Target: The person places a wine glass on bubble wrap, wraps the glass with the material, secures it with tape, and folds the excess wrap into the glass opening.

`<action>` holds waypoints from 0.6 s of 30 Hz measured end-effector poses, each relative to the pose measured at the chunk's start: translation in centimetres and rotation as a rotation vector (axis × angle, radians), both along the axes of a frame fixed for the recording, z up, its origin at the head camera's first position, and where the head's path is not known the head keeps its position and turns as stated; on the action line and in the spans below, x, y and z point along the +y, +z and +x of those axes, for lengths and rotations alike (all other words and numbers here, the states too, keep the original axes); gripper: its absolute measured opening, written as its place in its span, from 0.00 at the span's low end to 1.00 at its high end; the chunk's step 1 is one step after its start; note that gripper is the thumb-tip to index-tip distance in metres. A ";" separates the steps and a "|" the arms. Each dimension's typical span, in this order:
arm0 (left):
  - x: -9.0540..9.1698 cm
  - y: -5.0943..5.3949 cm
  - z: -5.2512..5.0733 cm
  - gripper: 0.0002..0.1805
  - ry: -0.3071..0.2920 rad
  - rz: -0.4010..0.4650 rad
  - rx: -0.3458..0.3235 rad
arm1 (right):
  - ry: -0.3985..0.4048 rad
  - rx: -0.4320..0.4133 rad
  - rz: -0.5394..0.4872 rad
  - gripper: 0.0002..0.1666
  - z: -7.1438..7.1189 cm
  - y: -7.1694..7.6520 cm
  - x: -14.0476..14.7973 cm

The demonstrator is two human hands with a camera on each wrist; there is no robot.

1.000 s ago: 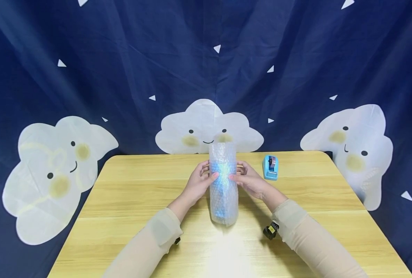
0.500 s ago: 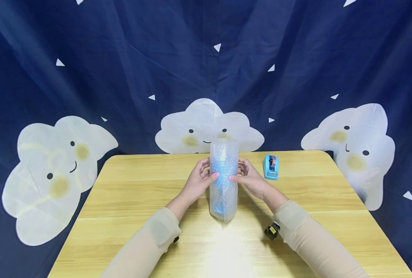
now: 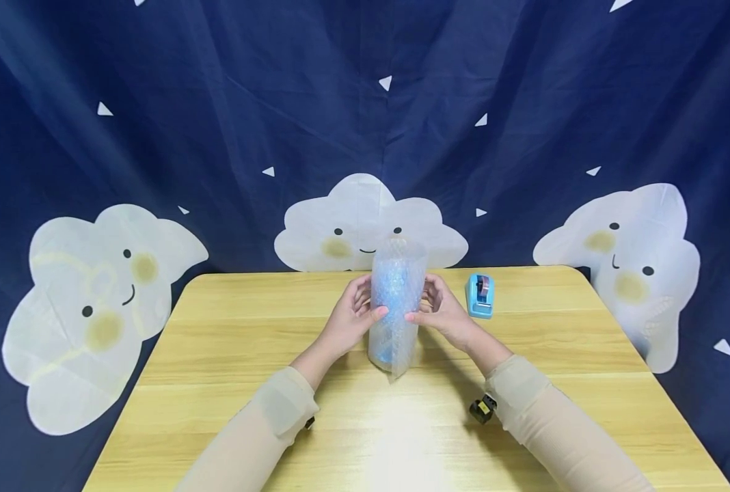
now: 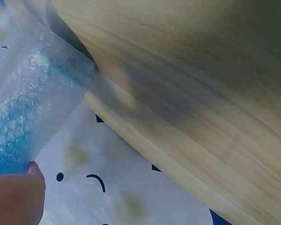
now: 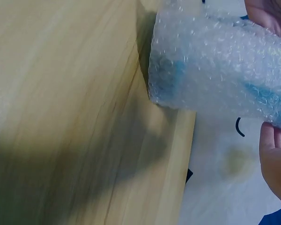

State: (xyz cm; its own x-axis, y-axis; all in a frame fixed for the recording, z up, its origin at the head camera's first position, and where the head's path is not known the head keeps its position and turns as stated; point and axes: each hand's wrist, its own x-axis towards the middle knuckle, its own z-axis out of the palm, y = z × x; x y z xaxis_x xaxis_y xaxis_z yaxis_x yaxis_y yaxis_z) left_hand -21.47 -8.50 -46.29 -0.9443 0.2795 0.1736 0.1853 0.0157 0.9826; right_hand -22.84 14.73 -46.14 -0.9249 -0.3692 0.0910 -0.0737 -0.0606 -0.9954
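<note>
An upright roll of bubble wrap (image 3: 396,290), with something blue showing through it, is in the middle of the head view. My left hand (image 3: 351,318) grips its left side and my right hand (image 3: 448,314) its right side. Both thumbs lie on the near face, with the other fingers bent behind and partly hidden. A loose edge of the wrap runs down the front. In the right wrist view, the bubble wrap (image 5: 201,65) covers the blue thing, whose kind I cannot tell. I cannot tell whether its lower end touches the table.
A blue tape dispenser (image 3: 480,296) stands right of the hands near the back of the wooden table (image 3: 217,369). Behind the table hangs a dark blue curtain (image 3: 236,123) with white clouds. A small black device (image 3: 482,408) is at the right wrist.
The wrapped roll has moved up a little in the head view and turned between my hands, so the wrap's loose edge now shows in front. Both hands keep their hold.
</note>
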 end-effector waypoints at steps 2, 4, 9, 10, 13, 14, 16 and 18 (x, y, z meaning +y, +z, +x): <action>0.0 0.1 0.0 0.40 -0.001 -0.005 0.011 | -0.003 0.013 0.005 0.52 0.1 0.1 0.0; -0.1 0.1 0.1 0.40 0.000 -0.011 0.016 | -0.007 0.023 0.015 0.52 0.1 0.3 0.0; -0.2 0.2 0.2 0.41 0.008 -0.020 0.020 | -0.011 0.043 0.033 0.53 0.2 0.3 -0.1; -0.2 0.1 0.2 0.41 0.009 -0.022 0.025 | -0.011 0.048 0.034 0.53 0.2 0.3 -0.1; -0.3 0.0 0.3 0.41 0.009 -0.028 0.044 | -0.007 0.063 0.038 0.53 0.2 0.2 -0.1; -0.3 -0.1 0.3 0.41 0.009 -0.032 0.048 | -0.003 0.068 0.037 0.53 0.3 0.2 -0.1; -0.4 -0.2 0.4 0.41 0.008 -0.040 0.057 | 0.003 0.076 0.035 0.53 0.3 0.1 0.0; -0.5 -0.4 0.5 0.41 0.004 -0.042 0.057 | 0.009 0.078 0.035 0.53 0.4 0.0 0.1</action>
State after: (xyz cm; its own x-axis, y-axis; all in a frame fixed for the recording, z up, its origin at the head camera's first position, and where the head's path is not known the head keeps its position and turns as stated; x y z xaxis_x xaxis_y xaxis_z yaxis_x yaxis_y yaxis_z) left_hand -20.97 -8.97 -46.69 -0.9344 0.2836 0.2157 0.2411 0.0574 0.9688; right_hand -22.46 14.78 -46.15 -0.9120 -0.3820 0.1497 -0.1510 -0.0268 -0.9882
